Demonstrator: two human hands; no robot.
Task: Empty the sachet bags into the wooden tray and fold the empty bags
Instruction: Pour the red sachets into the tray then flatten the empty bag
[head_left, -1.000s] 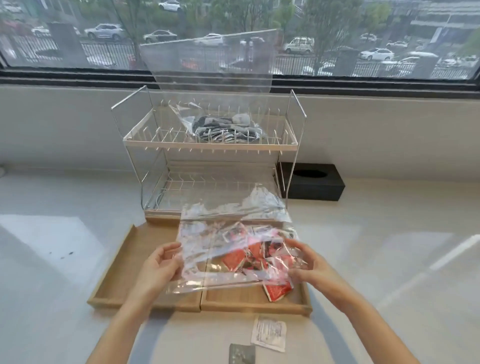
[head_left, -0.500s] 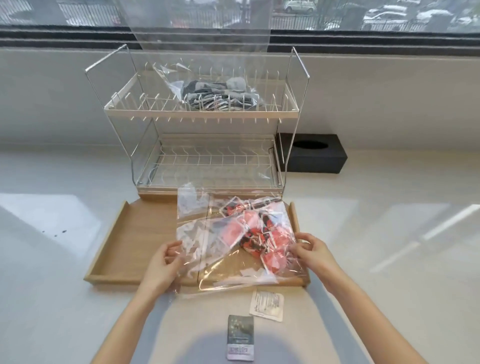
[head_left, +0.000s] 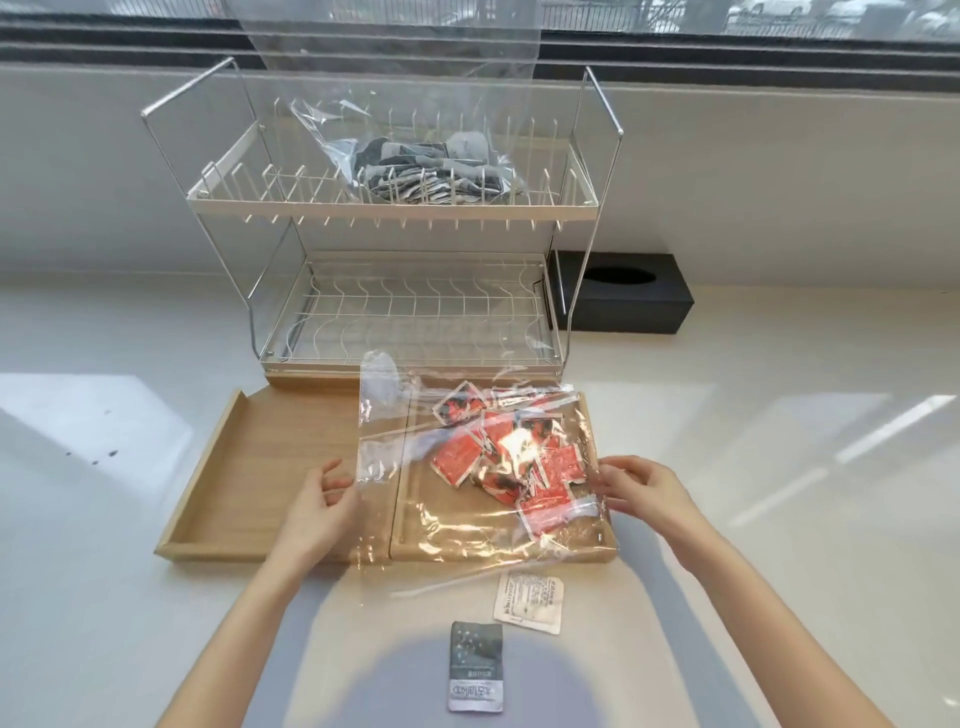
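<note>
A clear plastic bag (head_left: 467, 519) with several red sachets (head_left: 519, 462) inside lies across the right compartment of the wooden tray (head_left: 249, 467); its near edge hangs over the tray's front rim. My left hand (head_left: 322, 504) pinches the bag's left edge, and my right hand (head_left: 644, 488) grips its right edge. The tray's left compartment holds nothing. A second clear bag of grey sachets (head_left: 415, 171) rests on the upper tier of the wire rack.
The two-tier dish rack (head_left: 415, 312) stands right behind the tray. A black tissue box (head_left: 623, 299) sits at the rack's right. On the white counter in front of the tray lie a white sachet (head_left: 530, 603) and a grey sachet (head_left: 476, 670).
The bag of red sachets, held up above the tray before, has come down and now lies flat over the right compartment. Both hands have dropped with it.
</note>
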